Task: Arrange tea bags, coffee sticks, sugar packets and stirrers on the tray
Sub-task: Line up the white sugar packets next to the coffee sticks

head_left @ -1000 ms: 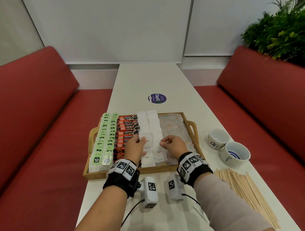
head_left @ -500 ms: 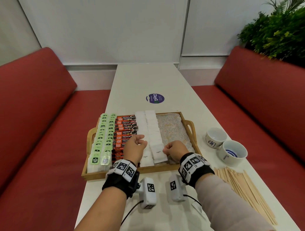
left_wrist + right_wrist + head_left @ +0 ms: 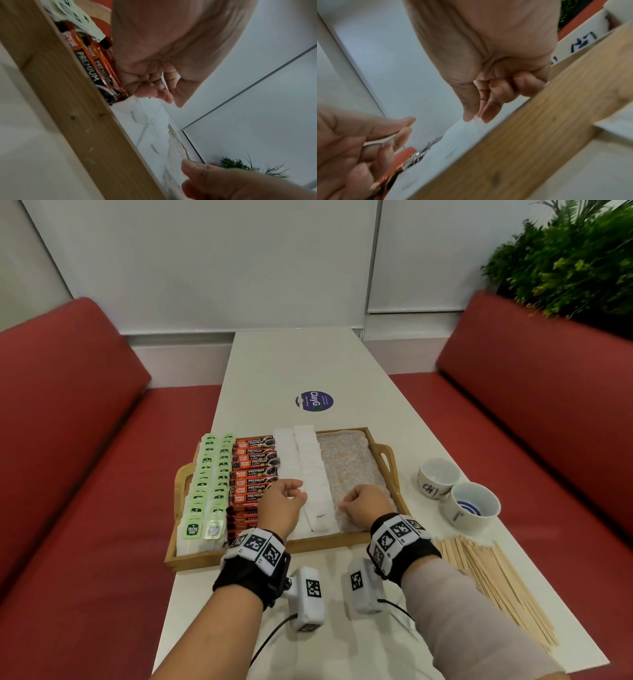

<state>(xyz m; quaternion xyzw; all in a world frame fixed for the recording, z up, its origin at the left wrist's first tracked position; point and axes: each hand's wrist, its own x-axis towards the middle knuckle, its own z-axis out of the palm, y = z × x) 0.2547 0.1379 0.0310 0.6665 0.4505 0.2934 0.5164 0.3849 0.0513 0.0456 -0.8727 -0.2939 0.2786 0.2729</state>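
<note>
Head view: white table point(image 3: 308, 361), red benches point(image 3: 68, 412)

A wooden tray point(image 3: 395, 474) with cut-out handles and a speckled liner sits crosswise near the table's near end. Along its left edge run two overlapping columns of green-tagged tea bags point(image 3: 209, 484), near edge to far edge. Just beside them, orange-and-black coffee sticks point(image 3: 255, 467) lie crosswise, stacked in one column. Next come two columns of white sugar packets point(image 3: 310, 474), the nearest printed "Sugar". The tray's right part shows bare liner. Pale wooden stirrers point(image 3: 496, 580) lie in a loose fan on the table by its right edge, off the tray's near right corner.
</note>
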